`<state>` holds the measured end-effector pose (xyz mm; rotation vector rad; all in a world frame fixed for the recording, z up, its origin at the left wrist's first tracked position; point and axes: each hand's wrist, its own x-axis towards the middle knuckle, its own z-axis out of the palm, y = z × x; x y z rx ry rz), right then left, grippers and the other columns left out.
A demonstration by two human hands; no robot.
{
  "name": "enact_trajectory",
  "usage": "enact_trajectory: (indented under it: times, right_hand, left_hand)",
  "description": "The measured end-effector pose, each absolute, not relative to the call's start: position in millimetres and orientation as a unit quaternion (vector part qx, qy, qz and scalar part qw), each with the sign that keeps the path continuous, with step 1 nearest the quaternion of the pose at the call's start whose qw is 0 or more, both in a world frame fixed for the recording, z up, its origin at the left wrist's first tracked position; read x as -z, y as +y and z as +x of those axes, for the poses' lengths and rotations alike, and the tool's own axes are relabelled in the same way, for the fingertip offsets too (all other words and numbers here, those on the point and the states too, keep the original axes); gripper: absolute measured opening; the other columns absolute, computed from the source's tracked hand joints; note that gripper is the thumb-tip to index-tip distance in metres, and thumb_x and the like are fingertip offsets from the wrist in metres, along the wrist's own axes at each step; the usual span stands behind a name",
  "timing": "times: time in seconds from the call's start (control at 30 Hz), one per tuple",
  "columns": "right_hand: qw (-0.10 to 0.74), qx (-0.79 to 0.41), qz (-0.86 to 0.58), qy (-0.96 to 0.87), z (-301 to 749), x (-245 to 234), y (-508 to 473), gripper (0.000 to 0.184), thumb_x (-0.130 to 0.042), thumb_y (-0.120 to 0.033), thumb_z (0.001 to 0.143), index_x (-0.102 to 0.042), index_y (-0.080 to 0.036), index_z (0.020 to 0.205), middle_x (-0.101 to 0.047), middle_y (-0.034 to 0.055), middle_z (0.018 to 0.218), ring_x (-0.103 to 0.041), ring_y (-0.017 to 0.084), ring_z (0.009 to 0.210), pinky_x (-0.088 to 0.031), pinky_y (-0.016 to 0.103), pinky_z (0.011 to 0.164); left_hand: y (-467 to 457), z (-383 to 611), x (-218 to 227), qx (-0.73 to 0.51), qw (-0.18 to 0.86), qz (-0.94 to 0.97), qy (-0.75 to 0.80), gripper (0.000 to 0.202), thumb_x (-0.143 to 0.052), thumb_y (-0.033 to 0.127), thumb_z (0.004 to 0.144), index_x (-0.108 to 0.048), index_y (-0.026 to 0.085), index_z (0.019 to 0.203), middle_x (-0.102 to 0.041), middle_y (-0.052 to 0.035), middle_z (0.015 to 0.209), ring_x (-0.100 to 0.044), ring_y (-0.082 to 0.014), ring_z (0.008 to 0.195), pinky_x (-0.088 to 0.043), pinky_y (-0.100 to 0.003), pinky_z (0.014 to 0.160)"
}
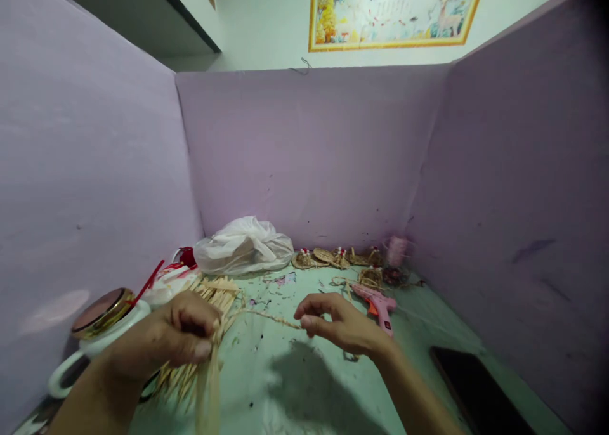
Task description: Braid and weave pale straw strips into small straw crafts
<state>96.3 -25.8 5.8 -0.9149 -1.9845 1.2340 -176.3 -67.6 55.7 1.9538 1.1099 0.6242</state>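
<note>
My left hand (178, 337) is closed around a bundle of pale straw strips (209, 384) that hang down toward the near edge of the table. A thin twisted straw cord (266, 316) runs from that bundle across to my right hand (340, 324), which pinches its other end between thumb and fingers. Both hands hover low over the pale green tabletop (295, 384). Under the left hand lies a heap of straw pieces (212, 292).
A pink glue gun (378, 305) lies just beyond my right hand. A white mug with a gold lid (102, 324) stands at the left, a white plastic bag (242, 245) at the back, small woven straw pieces (328, 257) along the rear wall, a dark phone (476, 390) at right. Purple partitions enclose the table.
</note>
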Motion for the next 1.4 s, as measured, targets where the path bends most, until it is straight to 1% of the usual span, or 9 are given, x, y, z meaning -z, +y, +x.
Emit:
enact_trajectory:
  times: [0.13,0.3,0.4,0.5,0.63,0.77,0.9,1.2,1.4]
  right_hand:
    - [0.383,-0.515,-0.372,-0.67,99.2,12.4,-10.6,0.018,-0.06,-0.032,0.067,-0.057,-0.016,0.075,-0.051,-0.0035,0.057,-0.046,0.007,0.048,-0.036,0.018,0.045]
    - [0.465,-0.482,-0.474,-0.572,69.5,19.5,-12.8,0.017,-0.062,-0.032,0.063,-0.057,-0.015,0.064,-0.045,-0.0059,0.045,-0.037,0.005,0.037,-0.027,0.018,0.039]
    - [0.466,-0.591,-0.441,-0.489,47.2,19.2,-25.5,0.032,-0.059,-0.045,0.063,-0.059,-0.014,0.069,-0.047,-0.0037,0.047,-0.039,0.006,0.041,-0.027,0.019,0.04]
    - [0.453,-0.678,-0.387,-0.43,37.8,17.2,-36.3,0.046,-0.052,-0.056,0.065,-0.061,-0.012,0.074,-0.053,0.0002,0.056,-0.044,0.008,0.047,-0.031,0.02,0.044]
    - [0.436,-0.618,-0.414,-0.507,40.6,15.1,-37.1,0.032,-0.065,-0.04,0.058,-0.061,-0.012,0.073,-0.053,-0.001,0.056,-0.041,0.008,0.048,-0.029,0.02,0.044]
    - [0.504,-0.537,-0.463,-0.492,52.9,16.1,-24.1,0.021,-0.062,-0.03,0.058,-0.062,-0.013,0.071,-0.052,-0.0013,0.059,-0.041,0.009,0.055,-0.027,0.019,0.046]
    - [0.53,-0.551,-0.472,-0.438,72.5,13.2,-14.6,0.019,-0.059,-0.031,0.059,-0.061,-0.013,0.065,-0.05,-0.0007,0.058,-0.041,0.009,0.055,-0.023,0.019,0.044]
    - [0.361,-0.656,-0.368,-0.551,59.9,6.8,-39.7,0.023,-0.063,-0.032,0.058,-0.052,-0.015,0.069,-0.048,-0.0052,0.047,-0.04,0.005,0.038,-0.021,0.017,0.036]
    - [0.428,-0.648,-0.387,-0.497,35.8,21.1,-46.4,0.03,-0.065,-0.022,0.051,-0.037,-0.019,0.062,-0.049,-0.0083,0.042,-0.051,0.01,0.039,-0.035,0.017,0.035]
  left_hand:
    - [-61.0,-177.5,-58.9,-0.344,0.421,0.684,0.485,0.025,-0.05,0.036,0.063,-0.055,0.013,0.056,-0.057,-0.0033,0.079,-0.035,-0.0042,0.047,-0.027,-0.018,0.041]
    - [-73.0,-135.7,-50.5,-0.326,0.15,0.771,0.527,0.018,-0.045,0.023,0.07,-0.059,0.016,0.061,-0.059,-0.0045,0.101,-0.051,-0.0174,0.089,-0.041,-0.027,0.075]
    - [-84.1,-97.1,-33.6,-0.194,0.025,0.852,0.485,0.023,-0.038,0.013,0.071,-0.06,0.017,0.075,-0.057,-0.0061,0.107,-0.056,-0.0155,0.079,-0.042,-0.03,0.074]
    - [-86.2,-71.3,-17.0,-0.088,0.003,0.896,0.436,0.032,-0.04,0.01,0.065,-0.059,0.013,0.09,-0.06,-0.0103,0.095,-0.057,-0.0198,0.075,-0.044,-0.032,0.068]
    - [-83.0,-64.6,-8.3,-0.036,0.008,0.9,0.435,0.022,-0.041,0.012,0.063,-0.06,0.012,0.074,-0.06,-0.0097,0.073,-0.056,-0.0217,0.067,-0.043,-0.034,0.063]
    - [-85.4,-70.3,-12.3,-0.07,-0.028,0.904,0.422,0.022,-0.04,0.013,0.065,-0.058,0.015,0.077,-0.058,-0.0081,0.084,-0.054,-0.0191,0.069,-0.041,-0.031,0.061]
    - [-78.6,-79.3,-17.3,-0.065,-0.05,0.83,0.552,0.022,-0.036,0.014,0.069,-0.058,0.016,0.07,-0.057,-0.0054,0.073,-0.053,-0.0152,0.061,-0.037,-0.028,0.058]
    - [-52.3,-89.1,-4.9,-0.165,-0.034,0.653,0.738,0.024,-0.037,0.026,0.073,-0.058,0.019,0.063,-0.061,-0.004,0.07,-0.054,-0.0156,0.065,-0.026,-0.026,0.056]
    - [-56.5,-77.5,1.4,-0.258,0.055,0.635,0.726,0.023,-0.039,0.023,0.072,-0.054,0.018,0.056,-0.058,-0.0006,0.065,-0.047,-0.0103,0.061,-0.022,-0.023,0.054]
